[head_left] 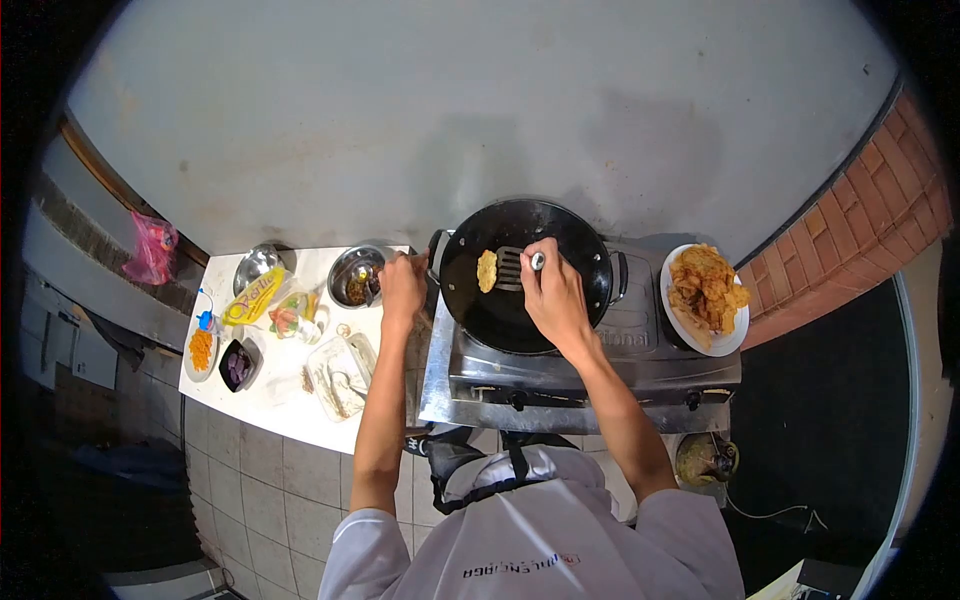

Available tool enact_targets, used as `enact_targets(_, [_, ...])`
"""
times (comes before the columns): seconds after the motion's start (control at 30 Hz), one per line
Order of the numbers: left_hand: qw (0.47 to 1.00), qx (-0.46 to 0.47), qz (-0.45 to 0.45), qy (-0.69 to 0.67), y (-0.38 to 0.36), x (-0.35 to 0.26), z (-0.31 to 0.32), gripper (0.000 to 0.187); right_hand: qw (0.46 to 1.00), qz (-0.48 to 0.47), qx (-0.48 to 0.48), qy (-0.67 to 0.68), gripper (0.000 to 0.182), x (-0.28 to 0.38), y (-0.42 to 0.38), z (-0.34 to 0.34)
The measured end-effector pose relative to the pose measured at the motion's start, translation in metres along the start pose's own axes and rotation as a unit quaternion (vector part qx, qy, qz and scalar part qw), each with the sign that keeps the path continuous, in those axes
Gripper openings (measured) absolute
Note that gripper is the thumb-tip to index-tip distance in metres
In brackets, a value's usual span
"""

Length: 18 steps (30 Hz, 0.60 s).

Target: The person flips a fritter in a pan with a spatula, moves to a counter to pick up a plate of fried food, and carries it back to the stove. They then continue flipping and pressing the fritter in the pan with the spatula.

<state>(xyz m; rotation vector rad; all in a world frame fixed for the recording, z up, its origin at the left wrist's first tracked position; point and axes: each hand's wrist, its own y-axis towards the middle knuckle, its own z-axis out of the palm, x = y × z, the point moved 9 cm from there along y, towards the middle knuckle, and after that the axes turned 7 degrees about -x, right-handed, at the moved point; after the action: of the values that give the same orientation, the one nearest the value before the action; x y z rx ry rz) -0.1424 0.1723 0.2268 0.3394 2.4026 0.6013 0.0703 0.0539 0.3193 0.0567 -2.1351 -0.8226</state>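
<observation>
My right hand (556, 300) is closed round the handle of a slotted metal spatula (509, 268), whose blade is inside the black wok (540, 225). Right beside the blade's left edge is a small golden fried piece (487, 271). My left hand (403, 287) is closed, between the wok's left handle (435, 255) and a steel bowl (357, 252) of dark, oily contents. What its fingers hold, if anything, is hidden. The wok stands on the left burner of a metal gas stove (560, 372).
Right of the wok, a white plate (740, 328) carries a heap of fried food. On the white table (290, 408) are another steel bowl (258, 262), a yellow packet (255, 297), a smeared clear container (340, 375), a dark bowl (238, 366) and a plate of orange pieces (200, 350).
</observation>
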Motion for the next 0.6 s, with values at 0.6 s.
enact_targets(0.6, [1.000,-0.003,0.006,0.000,-0.002,0.004,0.001,0.019,0.964,0.158,-0.204,0.058,0.013,-0.083,-0.026,-0.088])
